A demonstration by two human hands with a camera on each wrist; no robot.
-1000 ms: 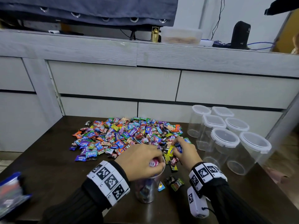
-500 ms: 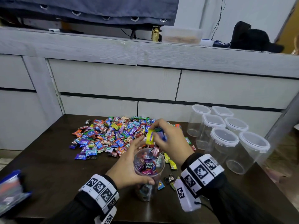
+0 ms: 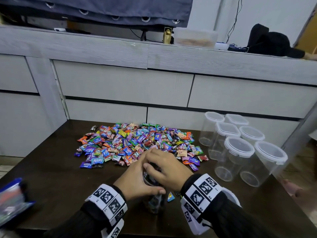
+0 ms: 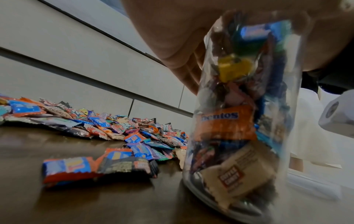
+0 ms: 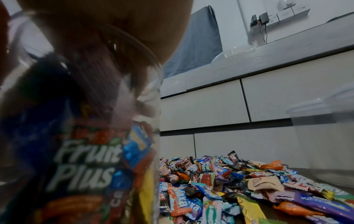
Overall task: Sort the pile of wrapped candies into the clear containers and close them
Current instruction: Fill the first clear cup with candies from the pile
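Half a second back the right hand was above the jar pinching a yellow candy; now it's down over the mouth, fingers spread loose, apparently pressing the candies in.

Head view: left hand wraps the open jar near the counter's front edge, candy pile behind it, six lidded empty containers by the right edge.

Left wrist view: jar looks nearly full.

Right wrist view: same.

Next up is probably lidding it.
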